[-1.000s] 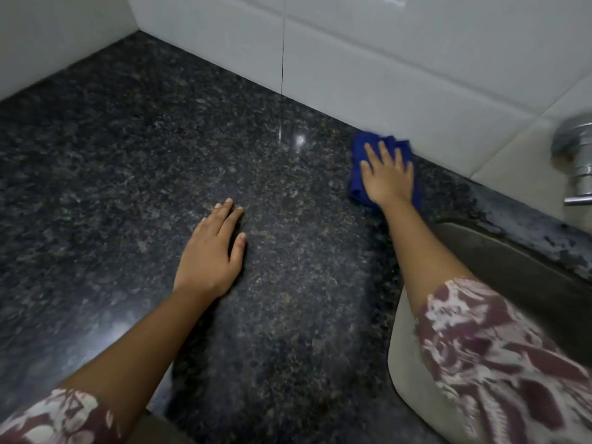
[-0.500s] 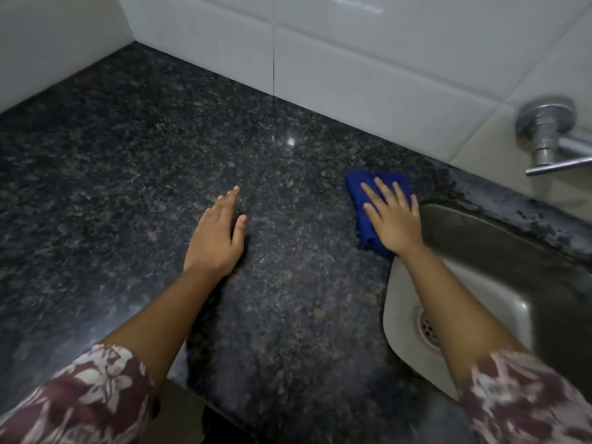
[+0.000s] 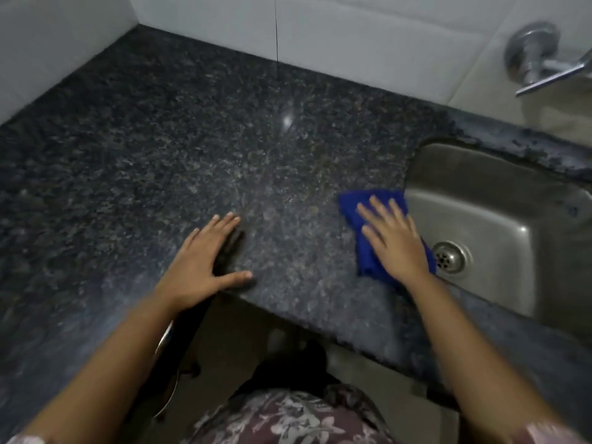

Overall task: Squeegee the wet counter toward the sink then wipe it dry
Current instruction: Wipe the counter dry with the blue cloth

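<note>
A dark speckled granite desk point(image 3: 160, 155) fills the view from above, meeting white wall tiles point(image 3: 352, 36) at the back and at the far left. The person's left forearm comes up from the lower left, bare below a floral sleeve that the picture edge cuts off. The left hand point(image 3: 200, 267) lies palm down near the desk's front edge, fingers stretched forward and close together, thumb splayed out to the right along the edge; its grip is released and it grasps nothing. Between the arms, below the desk edge, a patch of floral clothing point(image 3: 288, 418) shows, and the space under the desk is dark and hard to make out. To the right, a blue cloth point(image 3: 358, 209) lies flat on the desk, just beside the left rim of the sink, bunched rather than neatly folded. The right hand point(image 3: 395, 241) presses down on it with the palm flat and fingers spread, pointing away and slightly left; its grip is not clenched, only laid over the cloth, and it hides much of the cloth's middle. The right forearm runs down to the lower right corner. Farther right sits a steel sink point(image 3: 480, 193) sunk into the desk, with a round drain point(image 3: 450, 256) in its floor; its right side is cut off. Above it, a chrome tap point(image 3: 538, 56) juts from the wall, blurred and partly out of view.
</note>
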